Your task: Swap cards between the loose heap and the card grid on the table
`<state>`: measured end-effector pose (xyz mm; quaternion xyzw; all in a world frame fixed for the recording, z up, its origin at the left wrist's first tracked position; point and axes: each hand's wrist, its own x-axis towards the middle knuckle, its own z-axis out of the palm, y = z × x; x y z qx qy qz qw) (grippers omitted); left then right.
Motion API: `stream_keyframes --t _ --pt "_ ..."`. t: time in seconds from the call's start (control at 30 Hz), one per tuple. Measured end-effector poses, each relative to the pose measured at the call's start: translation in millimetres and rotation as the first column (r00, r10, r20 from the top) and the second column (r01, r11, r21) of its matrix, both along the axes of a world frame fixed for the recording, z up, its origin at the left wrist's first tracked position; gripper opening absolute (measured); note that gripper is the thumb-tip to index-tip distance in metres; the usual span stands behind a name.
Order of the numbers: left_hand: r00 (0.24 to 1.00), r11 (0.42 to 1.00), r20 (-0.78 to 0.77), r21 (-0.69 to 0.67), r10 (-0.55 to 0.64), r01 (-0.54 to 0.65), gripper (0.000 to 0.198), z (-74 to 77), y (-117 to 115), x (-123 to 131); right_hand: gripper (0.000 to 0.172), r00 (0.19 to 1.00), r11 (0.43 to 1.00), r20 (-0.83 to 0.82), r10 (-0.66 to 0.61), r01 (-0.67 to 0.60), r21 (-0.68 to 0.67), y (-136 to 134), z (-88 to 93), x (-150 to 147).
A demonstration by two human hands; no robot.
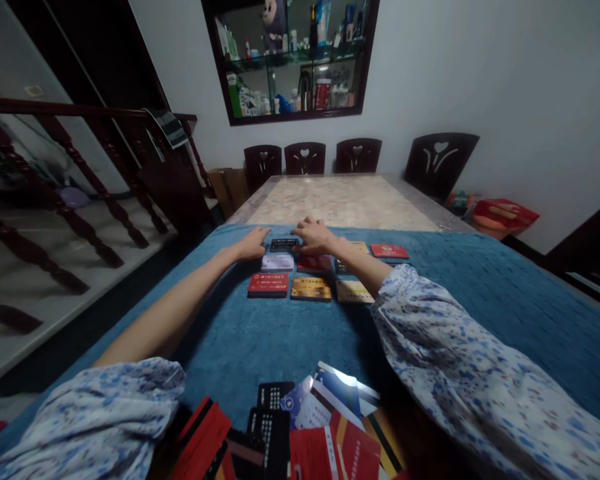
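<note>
Both my arms reach forward over a blue cloth (455, 293) on a table. My left hand (254, 241) and my right hand (314, 236) rest at either side of a dark card (283, 245) in the far row, fingers curled down onto it. Below it lie a pale card (277, 262), a red card (269, 285), a gold card (311, 289), a tan card (353, 291) and a red card (389, 251) further right. A loose pile of several cards (305, 427) sits close to me.
Beyond the cloth the marble tabletop (340, 200) is bare. Dark wooden chairs (305, 158) stand at the far end and right side. A stair railing (70, 173) runs along the left. A glass-fronted wall cabinet (293, 57) hangs above.
</note>
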<state>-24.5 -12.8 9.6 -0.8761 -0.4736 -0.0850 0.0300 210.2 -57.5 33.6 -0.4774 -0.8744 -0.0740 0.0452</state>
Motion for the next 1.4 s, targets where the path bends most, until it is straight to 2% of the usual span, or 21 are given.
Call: stream_keyframes --t 0.13,0.33,0.53,0.77,0.87,1.13,1.4 --pt "1.000 1.000 0.022 -0.009 0.013 -0.013 0.062 5.8 -19.2 -0.2 0.045 1.000 0.999 -0.007 0.030 -0.030 0.032 -17.4 6.6 1.2" --pt "0.999 0.999 0.034 0.032 -0.009 0.008 0.043 9.6 -50.2 0.3 0.037 0.998 0.997 0.023 0.061 -0.062 0.055 -45.4 12.7 2.4" --pt "0.999 0.997 0.051 0.075 -0.005 0.001 0.025 10.9 -85.9 -2.7 0.032 0.996 0.993 0.030 0.089 -0.091 0.071 -73.8 9.6 6.3" --pt "0.995 0.997 0.088 0.065 -0.057 0.052 0.011 12.1 -130.4 -7.0 0.029 0.987 0.984 0.022 0.161 -0.162 0.072 -102.4 2.0 13.2" --pt "0.993 0.995 0.096 0.070 -0.072 0.066 0.008 10.4 -151.0 -8.1 0.033 0.982 0.979 0.013 0.188 -0.188 0.079 -116.0 -2.3 14.9" --pt "0.990 0.993 0.091 0.064 -0.106 0.100 0.008 5.6 -195.6 -15.2 0.028 0.966 0.965 0.015 0.257 -0.258 0.051 -156.7 -9.0 11.7" --pt "0.967 0.980 0.161 0.046 -0.199 0.194 0.011 2.4 -236.9 -29.2 0.028 0.914 0.915 -0.055 0.402 -0.398 0.068 -193.8 -16.7 -1.9"
